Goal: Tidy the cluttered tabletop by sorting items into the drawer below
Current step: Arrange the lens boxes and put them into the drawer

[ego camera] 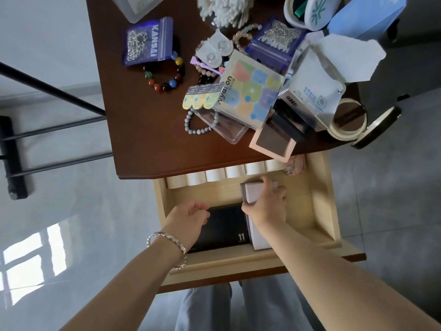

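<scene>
The pale wooden drawer (pixel 324 199) stands pulled out below the brown tabletop (pixel 143 130). My right hand (pixel 267 206) is inside it, fingers gripping a pale lilac box (pixel 253 192) that lies lengthwise in the drawer. A black box marked "11" (pixel 226 230) lies just left of the lilac one. My left hand (pixel 191 216), with a silver bracelet on the wrist, hovers over the black box's left end, fingers loosely curled and holding nothing. A row of white rolls (pixel 214 175) lines the drawer's back.
The tabletop holds purple zip bags (pixel 148 41), bead bracelets (pixel 167 77), a colourful square box (pixel 250 89), a pink-framed box (pixel 272 142), a clear case (pixel 229 130), tape rolls (pixel 348 120) and tissues (pixel 346 58). A black rack (pixel 14 158) stands at the left.
</scene>
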